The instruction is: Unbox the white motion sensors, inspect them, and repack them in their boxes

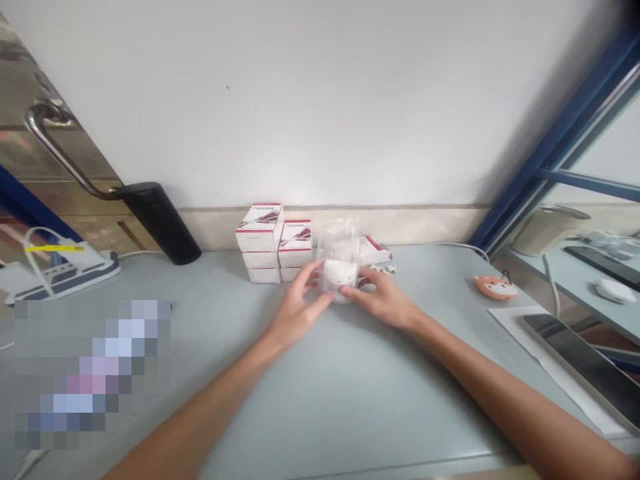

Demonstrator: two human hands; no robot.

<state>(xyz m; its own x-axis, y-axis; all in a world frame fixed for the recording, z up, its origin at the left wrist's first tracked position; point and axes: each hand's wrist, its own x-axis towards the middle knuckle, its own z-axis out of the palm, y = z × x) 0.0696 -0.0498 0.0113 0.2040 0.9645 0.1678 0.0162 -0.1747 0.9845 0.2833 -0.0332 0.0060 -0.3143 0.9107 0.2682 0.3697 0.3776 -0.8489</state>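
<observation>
Between my two hands is a clear plastic bag (340,243) with a white rounded object (341,275) inside; its exact kind is not clear. My left hand (299,307) grips the bag's left side, thumb low in front and fingers partly behind. From the right, my right hand (383,298) holds it too, its thumb pressed on the front of the white object. Just left stand stacked small white-and-red boxes (260,230). Behind my right hand lies another such box (374,251), tipped over, with small white pieces (384,269) next to it.
A black cylinder-shaped bottle (163,223) leans in view at the back left, near a power strip (70,273). On the right are an orange animal-faced pouch (495,287) and a dark phone-like slab (575,357) on white paper. Blue frame posts (545,147) edge the grey table (320,400).
</observation>
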